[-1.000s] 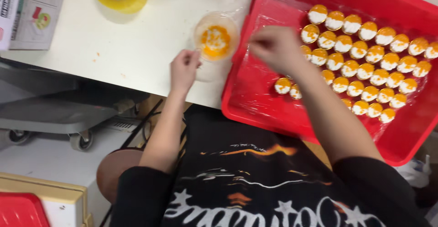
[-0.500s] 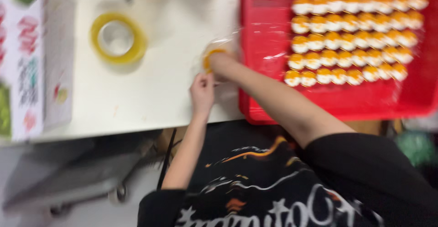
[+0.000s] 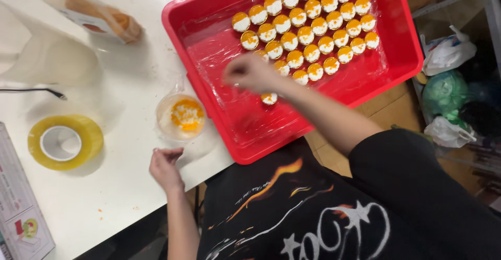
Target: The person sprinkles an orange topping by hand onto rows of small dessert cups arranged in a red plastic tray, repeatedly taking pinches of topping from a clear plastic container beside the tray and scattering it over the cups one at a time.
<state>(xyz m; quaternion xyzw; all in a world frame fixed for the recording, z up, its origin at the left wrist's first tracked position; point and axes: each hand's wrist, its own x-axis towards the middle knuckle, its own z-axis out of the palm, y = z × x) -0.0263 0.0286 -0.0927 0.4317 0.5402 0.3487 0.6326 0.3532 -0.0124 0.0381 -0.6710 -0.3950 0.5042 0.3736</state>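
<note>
Right hand (image 3: 249, 73): hovered over the red tray (image 3: 402, 35), blurred; fingers drawn together, possibly pinching something small, but the view did not show what.
Left hand (image 3: 166, 167): rested at the counter (image 3: 120, 197) edge, just below the cup; fingers loosely curled and apart, holding nothing.
Tray: lined with clear film, sat on the right part of the counter with one corner overhanging the edge.
Pieces (image 3: 308, 22): small round white-and-orange items, packed in slanting rows in the far half of the tray, touching or nearly touching each other.
Single piece (image 3: 269, 98): lay apart from the rows, just below the right hand, on the bare film.
Cup (image 3: 180, 116): clear, round, with orange and white contents; stood on the counter just beside the tray's left wall, between the two hands.
Tape roll (image 3: 65, 141): yellow, flat on the counter, well left of the cup.
Bag (image 3: 99, 17): clear packet with orange-brown contents, lying at the far side of the counter.
Cable (image 3: 31, 91): thin black lead, left edge of the counter.
</note>
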